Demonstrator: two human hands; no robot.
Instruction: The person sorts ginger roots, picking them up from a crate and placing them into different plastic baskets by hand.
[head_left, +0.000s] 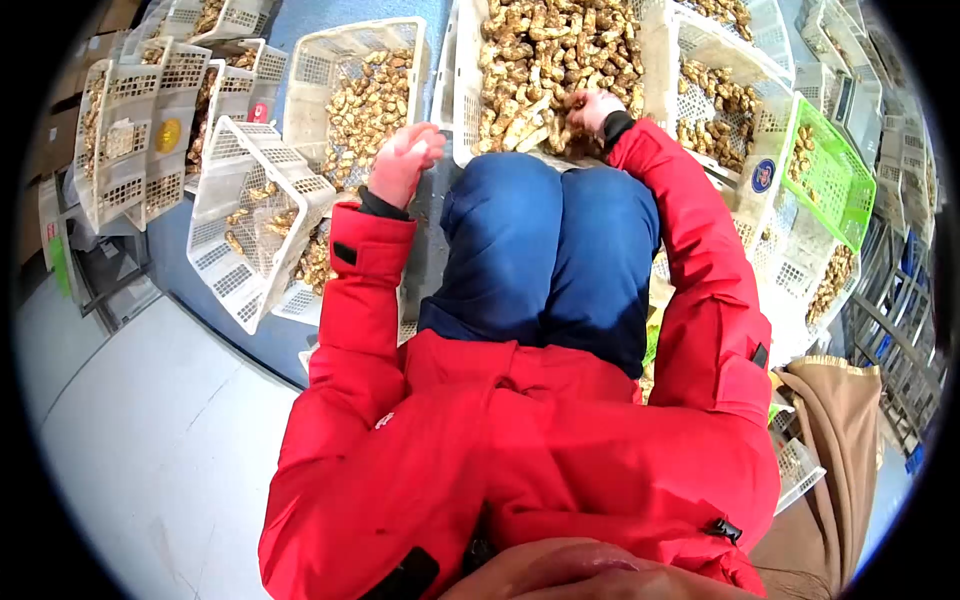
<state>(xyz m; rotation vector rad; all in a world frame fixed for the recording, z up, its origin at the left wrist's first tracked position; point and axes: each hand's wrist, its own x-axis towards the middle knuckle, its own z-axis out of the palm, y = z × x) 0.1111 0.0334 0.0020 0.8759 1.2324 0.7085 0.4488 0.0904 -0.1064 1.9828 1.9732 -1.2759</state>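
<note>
Before my knees stands a white plastic crate (466,100) heaped with knobby brown-and-cream mushrooms (560,50). My right hand (597,108) reaches into its near right part, fingers bent down around a mushroom; the fingertips are partly hidden in the heap. Larger pale mushrooms (527,122) lie just left of that hand. My left hand (407,160) is raised left of my knees, its fingers curled together; whatever it holds, if anything, is hidden. Beside and beyond it is another white crate (307,75) with smaller mushrooms (368,105) spread over its bottom.
A tilted white crate (232,165) holds a few mushrooms at the left. More crates stack at far left. On the right are a white crate (735,60) with mushrooms, a green crate (845,180), metal racks (900,320) and a brown cloth (830,430). Blue floor (300,15) shows between crates.
</note>
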